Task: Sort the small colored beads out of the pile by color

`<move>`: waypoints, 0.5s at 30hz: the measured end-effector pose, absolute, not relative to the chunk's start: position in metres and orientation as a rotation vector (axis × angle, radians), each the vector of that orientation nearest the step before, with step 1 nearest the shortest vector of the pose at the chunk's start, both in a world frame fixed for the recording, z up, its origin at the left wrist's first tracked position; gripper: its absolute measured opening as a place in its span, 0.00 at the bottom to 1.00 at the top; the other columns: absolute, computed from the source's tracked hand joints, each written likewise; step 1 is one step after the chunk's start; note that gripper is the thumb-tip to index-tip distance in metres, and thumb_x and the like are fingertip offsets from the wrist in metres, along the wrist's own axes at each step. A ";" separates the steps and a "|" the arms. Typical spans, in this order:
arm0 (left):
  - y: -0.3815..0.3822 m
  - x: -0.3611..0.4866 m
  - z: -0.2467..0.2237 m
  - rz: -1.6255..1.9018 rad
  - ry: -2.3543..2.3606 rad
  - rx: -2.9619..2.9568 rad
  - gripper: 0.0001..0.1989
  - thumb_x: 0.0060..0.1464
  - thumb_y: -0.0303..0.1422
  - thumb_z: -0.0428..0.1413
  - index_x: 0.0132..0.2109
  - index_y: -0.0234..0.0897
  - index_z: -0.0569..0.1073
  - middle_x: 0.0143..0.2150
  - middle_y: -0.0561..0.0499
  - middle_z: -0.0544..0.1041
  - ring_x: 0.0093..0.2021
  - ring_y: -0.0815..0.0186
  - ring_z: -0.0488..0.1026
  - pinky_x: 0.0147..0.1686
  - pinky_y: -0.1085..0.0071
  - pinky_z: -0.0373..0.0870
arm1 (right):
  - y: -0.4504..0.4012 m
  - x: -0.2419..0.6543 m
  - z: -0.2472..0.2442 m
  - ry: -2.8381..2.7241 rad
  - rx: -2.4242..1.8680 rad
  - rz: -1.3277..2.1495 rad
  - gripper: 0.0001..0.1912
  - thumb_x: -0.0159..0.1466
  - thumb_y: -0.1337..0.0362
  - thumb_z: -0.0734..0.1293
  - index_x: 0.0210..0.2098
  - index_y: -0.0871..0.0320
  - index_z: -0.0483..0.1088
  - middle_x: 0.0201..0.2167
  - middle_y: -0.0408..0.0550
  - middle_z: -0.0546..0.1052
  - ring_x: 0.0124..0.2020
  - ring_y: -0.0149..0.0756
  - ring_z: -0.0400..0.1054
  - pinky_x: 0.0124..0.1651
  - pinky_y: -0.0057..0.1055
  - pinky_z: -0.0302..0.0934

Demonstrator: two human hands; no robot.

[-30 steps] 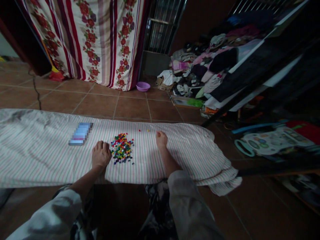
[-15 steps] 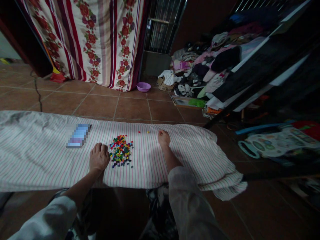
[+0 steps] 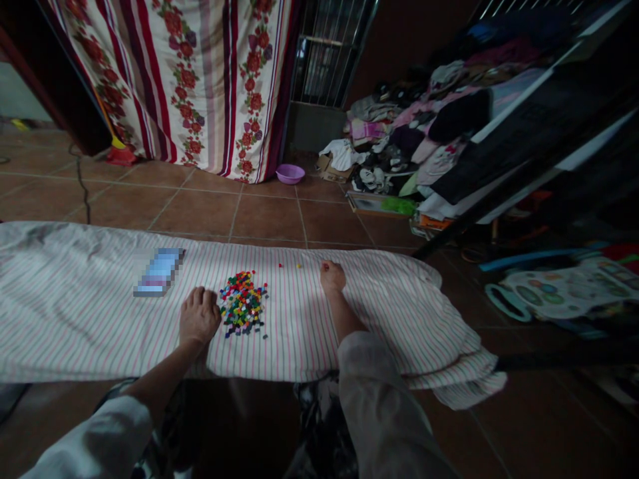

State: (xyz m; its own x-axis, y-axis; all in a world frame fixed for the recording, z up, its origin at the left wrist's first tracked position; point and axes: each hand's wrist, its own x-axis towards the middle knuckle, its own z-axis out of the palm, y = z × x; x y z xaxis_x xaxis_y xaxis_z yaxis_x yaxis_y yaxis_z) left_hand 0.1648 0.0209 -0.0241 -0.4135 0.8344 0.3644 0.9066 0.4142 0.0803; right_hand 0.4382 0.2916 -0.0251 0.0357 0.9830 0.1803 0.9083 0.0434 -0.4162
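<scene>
- Lying just beside the left hand (image 3: 200, 315), the colored pile (image 3: 243, 304) is sitting between it and the right hand (image 3: 333, 277).
- The right hand is resting curled, contents unclear; the left's grip I cannot tell.

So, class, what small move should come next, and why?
Perhaps uncurl the right hand beside the yellow piece: that and a red piece lie apart from the multicoloured pile, toward this hand; whether it holds anything is unclear.
</scene>
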 end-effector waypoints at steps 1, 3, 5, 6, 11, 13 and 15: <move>0.021 0.165 -0.024 -0.394 -2.408 -1.517 0.13 0.57 0.30 0.47 0.46 0.34 0.71 0.54 0.37 0.69 0.56 0.52 0.65 0.50 0.58 0.64 | 0.292 0.438 -0.026 -1.903 -1.899 0.241 0.13 0.66 0.65 0.61 0.43 0.54 0.77 0.37 0.49 0.75 0.38 0.34 0.66 0.39 0.27 0.57; 0.021 0.165 -0.023 -0.406 -2.416 -1.515 0.13 0.57 0.30 0.47 0.46 0.34 0.71 0.54 0.37 0.69 0.56 0.51 0.65 0.50 0.57 0.64 | 0.291 0.438 -0.027 -1.884 -1.888 0.252 0.13 0.66 0.65 0.61 0.42 0.54 0.77 0.37 0.49 0.75 0.38 0.35 0.66 0.39 0.27 0.57; 0.021 0.166 -0.023 -0.419 -2.423 -1.518 0.13 0.57 0.29 0.47 0.46 0.33 0.71 0.54 0.37 0.69 0.56 0.51 0.64 0.50 0.57 0.64 | 0.291 0.438 -0.029 -1.865 -1.866 0.266 0.12 0.65 0.65 0.62 0.42 0.54 0.77 0.37 0.50 0.74 0.37 0.35 0.66 0.39 0.28 0.57; 0.021 0.166 -0.023 -0.424 -2.427 -1.520 0.13 0.57 0.29 0.47 0.47 0.33 0.71 0.54 0.36 0.69 0.56 0.51 0.64 0.50 0.56 0.64 | 0.291 0.438 -0.030 -1.857 -1.853 0.273 0.12 0.65 0.65 0.62 0.41 0.54 0.77 0.37 0.50 0.74 0.37 0.35 0.66 0.39 0.28 0.57; 0.022 0.166 -0.023 -0.426 -2.433 -1.521 0.14 0.56 0.29 0.47 0.47 0.33 0.72 0.55 0.36 0.69 0.56 0.51 0.64 0.49 0.56 0.64 | 0.292 0.442 -0.033 -1.849 -1.800 0.300 0.11 0.64 0.67 0.62 0.40 0.55 0.77 0.36 0.49 0.74 0.37 0.35 0.66 0.40 0.28 0.58; 0.022 0.166 -0.022 -0.418 -2.422 -1.526 0.14 0.57 0.29 0.47 0.47 0.33 0.72 0.54 0.36 0.69 0.56 0.51 0.64 0.49 0.56 0.64 | 0.293 0.443 -0.034 -1.863 -1.791 0.310 0.11 0.64 0.67 0.62 0.41 0.55 0.77 0.36 0.49 0.74 0.37 0.35 0.66 0.40 0.28 0.58; 0.021 0.166 -0.022 -0.408 -2.410 -1.534 0.13 0.57 0.29 0.47 0.46 0.33 0.72 0.53 0.36 0.69 0.56 0.51 0.65 0.50 0.57 0.64 | 0.293 0.443 -0.034 -1.871 -1.799 0.317 0.11 0.64 0.67 0.62 0.41 0.55 0.77 0.37 0.50 0.74 0.37 0.35 0.66 0.40 0.28 0.58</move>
